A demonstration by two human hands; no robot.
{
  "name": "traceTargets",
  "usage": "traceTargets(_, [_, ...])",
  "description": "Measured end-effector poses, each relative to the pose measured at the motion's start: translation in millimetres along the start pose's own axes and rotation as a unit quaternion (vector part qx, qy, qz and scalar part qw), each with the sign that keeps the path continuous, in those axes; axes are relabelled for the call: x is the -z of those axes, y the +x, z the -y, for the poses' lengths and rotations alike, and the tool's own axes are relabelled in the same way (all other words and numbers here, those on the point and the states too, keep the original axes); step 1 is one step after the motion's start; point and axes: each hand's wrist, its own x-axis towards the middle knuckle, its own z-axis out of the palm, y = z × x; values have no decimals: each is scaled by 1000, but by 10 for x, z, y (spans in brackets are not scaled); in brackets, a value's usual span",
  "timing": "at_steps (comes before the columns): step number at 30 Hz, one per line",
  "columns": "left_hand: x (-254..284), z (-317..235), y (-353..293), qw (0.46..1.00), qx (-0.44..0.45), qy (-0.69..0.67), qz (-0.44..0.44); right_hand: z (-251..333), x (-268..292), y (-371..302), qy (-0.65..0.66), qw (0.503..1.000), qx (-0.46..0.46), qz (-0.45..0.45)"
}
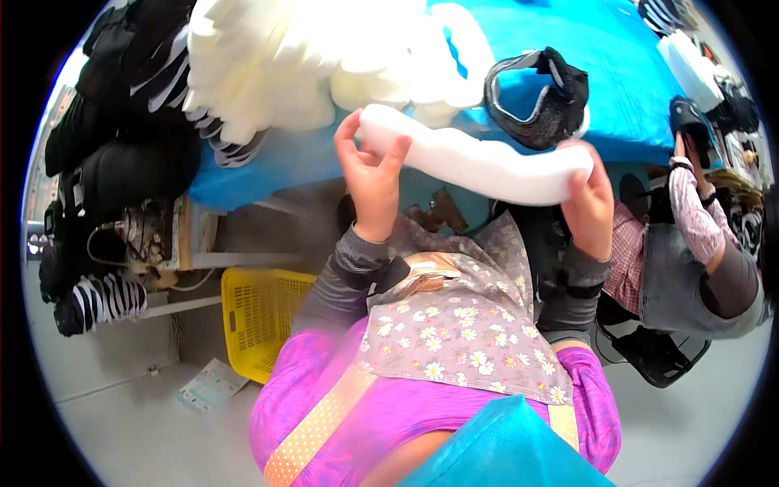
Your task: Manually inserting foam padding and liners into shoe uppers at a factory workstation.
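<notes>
A long white foam piece (479,162) with a wavy edge is stretched out between my two hands, just off the near edge of the blue-covered table. My left hand (373,166) grips its left end, thumb on the near side. Around the right end my right hand (591,203) is closed. Beyond the right half of the foam piece lies a curved black and grey fabric cover (523,118), bent into an open ring. A large heap of similar white foam pieces (260,65) is piled on the table past my left hand.
Blue sheeting (625,105) covers the table. Black fabric goods (130,154) are stacked at the left, above a machine (146,235). A yellow plastic basket (243,325) stands on the floor. At the right, another person (690,252) works with a dark item (690,122).
</notes>
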Motion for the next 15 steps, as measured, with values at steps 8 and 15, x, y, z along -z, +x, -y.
traceTargets(8, [49,-221,-186,903,233,-197,302,-260,-527,-45,57,980,-138,132])
traceTargets(15, [47,-328,-280,887,260,-212,317,-300,-651,-64,20,996,-45,74])
